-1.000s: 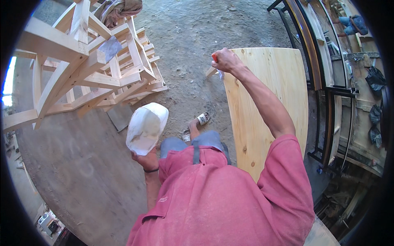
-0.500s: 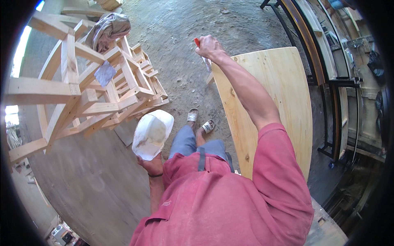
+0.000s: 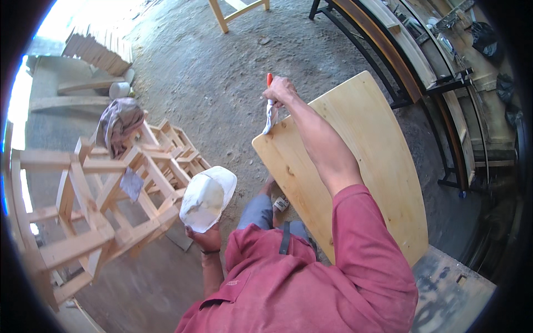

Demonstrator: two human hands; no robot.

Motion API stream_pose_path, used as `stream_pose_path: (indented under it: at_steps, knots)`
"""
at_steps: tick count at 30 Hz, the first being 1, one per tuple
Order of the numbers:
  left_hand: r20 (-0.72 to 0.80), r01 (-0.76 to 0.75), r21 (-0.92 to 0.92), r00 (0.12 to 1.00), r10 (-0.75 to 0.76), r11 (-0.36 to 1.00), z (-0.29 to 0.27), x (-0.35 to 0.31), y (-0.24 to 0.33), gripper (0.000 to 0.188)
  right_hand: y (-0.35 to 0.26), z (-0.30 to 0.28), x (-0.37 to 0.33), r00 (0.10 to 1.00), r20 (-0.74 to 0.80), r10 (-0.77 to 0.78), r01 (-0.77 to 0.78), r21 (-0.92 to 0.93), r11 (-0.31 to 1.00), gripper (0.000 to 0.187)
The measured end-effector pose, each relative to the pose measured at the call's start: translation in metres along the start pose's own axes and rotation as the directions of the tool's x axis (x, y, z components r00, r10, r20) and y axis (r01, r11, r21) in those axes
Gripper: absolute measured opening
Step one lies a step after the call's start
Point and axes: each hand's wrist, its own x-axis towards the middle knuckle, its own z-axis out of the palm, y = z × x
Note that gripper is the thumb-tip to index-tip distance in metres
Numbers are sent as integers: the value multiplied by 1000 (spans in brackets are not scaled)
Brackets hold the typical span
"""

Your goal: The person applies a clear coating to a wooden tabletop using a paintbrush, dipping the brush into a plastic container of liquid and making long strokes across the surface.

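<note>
My right hand [image 3: 282,91] is closed round the orange handle of a paintbrush [image 3: 270,114]. The brush's whitish bristles point down and touch the far left corner of a pale wooden panel [image 3: 355,150]. That panel has knots and a curved right edge, and my right forearm reaches across above it. In my left hand [image 3: 206,237] rests a white plastic container [image 3: 208,197], gripped from its near side and tilted so that its inside shows. A pale, yellowish patch shows inside it; I cannot tell if it is liquid.
Wooden frames [image 3: 150,166] are stacked on the left, with a crumpled cloth [image 3: 119,125] over them. Stacked slats [image 3: 100,53] and a white tub [image 3: 119,90] stand behind. Black metal frames [image 3: 383,66] run along the right. A wooden stand [image 3: 236,11] is at the far edge.
The brush has come back from beyond the panel's far edge, and its bristles now touch the corner. My view has shifted. My left hand still holds the container.
</note>
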Motion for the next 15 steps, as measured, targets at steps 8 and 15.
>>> stream_pose_path:
  at_steps: [8, 15]
  knots:
    - [3, 53, 23, 999, -53, 998, 39, 85, -12, 86, 66, -81, 59, 990, 76, 117, -126, 117, 985, 18]
    - [21, 92, 97, 995, -95, 991, 61, 129, -33, 89, 130, -168, 123, 984, -10, 178, -177, 25, 984, 18]
